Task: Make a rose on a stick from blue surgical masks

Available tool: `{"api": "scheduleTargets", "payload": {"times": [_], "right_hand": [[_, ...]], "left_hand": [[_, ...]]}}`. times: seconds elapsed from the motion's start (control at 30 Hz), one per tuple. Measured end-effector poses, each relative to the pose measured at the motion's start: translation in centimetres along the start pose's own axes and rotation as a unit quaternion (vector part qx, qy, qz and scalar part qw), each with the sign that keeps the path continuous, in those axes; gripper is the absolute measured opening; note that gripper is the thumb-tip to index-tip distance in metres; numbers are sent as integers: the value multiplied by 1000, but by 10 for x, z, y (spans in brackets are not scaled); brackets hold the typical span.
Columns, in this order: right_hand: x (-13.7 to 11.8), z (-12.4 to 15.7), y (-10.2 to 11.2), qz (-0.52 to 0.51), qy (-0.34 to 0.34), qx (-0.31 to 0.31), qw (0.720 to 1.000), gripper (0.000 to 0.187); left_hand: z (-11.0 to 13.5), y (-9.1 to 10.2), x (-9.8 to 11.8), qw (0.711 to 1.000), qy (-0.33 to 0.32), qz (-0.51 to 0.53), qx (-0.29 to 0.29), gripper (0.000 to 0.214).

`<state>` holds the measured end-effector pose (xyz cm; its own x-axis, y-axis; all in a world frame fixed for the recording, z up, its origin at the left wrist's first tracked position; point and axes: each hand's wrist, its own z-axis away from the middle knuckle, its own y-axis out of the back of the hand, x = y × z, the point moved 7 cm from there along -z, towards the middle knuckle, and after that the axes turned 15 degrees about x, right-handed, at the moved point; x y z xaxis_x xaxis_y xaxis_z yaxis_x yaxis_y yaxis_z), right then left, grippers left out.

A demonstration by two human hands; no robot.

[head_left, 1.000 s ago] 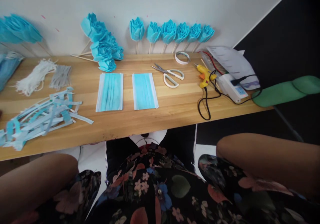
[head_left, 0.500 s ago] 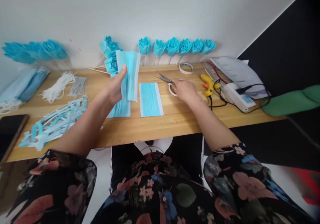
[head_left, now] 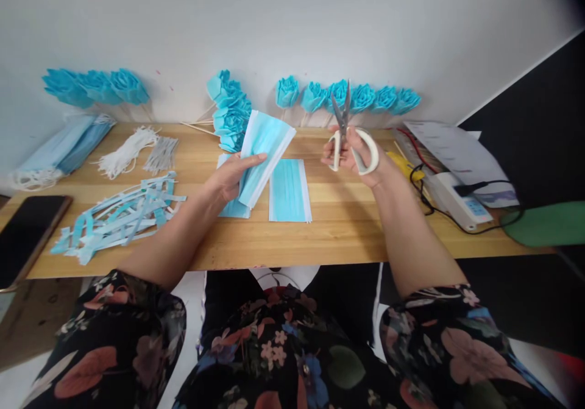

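My left hand [head_left: 233, 174] grips a blue-and-white face mask sheet [head_left: 266, 156], tilted to the right above the table, with the thumb across its front. No ear loops show on it. In my right hand [head_left: 350, 153] is a pair of scissors [head_left: 343, 119] with white handles, blades pointing up and slightly apart, raised off the table. Between the hands another flat mask sheet [head_left: 290, 192] lies on the wood. A further mask sheet [head_left: 235, 208] lies partly hidden beneath my left hand.
Blue paper-like flowers [head_left: 228, 116] on sticks line the wall. Cut strips [head_left: 123, 214], white ear loops [head_left: 128, 151], grey wires [head_left: 161, 155], whole masks [head_left: 64, 147] and a phone [head_left: 31, 235] lie left. A yellow glue gun [head_left: 406, 165], power strip [head_left: 459, 202] and cord occupy the right.
My right hand has picked the scissors up off the table and turned the blades upward. The mask sheet in my left hand has tilted to the right. The view has shifted slightly.
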<state>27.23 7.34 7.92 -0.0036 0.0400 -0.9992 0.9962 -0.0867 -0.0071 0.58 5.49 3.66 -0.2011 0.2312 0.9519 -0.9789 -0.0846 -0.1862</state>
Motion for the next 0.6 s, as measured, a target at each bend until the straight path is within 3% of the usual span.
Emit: {"api": "scheduleTargets", "payload": {"times": [0.17, 0.33, 0.47, 0.6], "right_hand": [[3, 5, -41, -40, -17, -50, 998, 62], [3, 2, -70, -64, 20, -94, 993, 65], [7, 8, -74, -35, 68, -92, 993, 60], [16, 15, -71, -33, 66, -64, 995, 59]], "left_hand": [[11, -9, -1, 999, 22, -14, -26, 48], [13, -14, -4, 998, 1, -46, -52, 46], [13, -15, -8, 996, 5, -78, -51, 47], [17, -16, -6, 993, 3, -109, -43, 45]]}}
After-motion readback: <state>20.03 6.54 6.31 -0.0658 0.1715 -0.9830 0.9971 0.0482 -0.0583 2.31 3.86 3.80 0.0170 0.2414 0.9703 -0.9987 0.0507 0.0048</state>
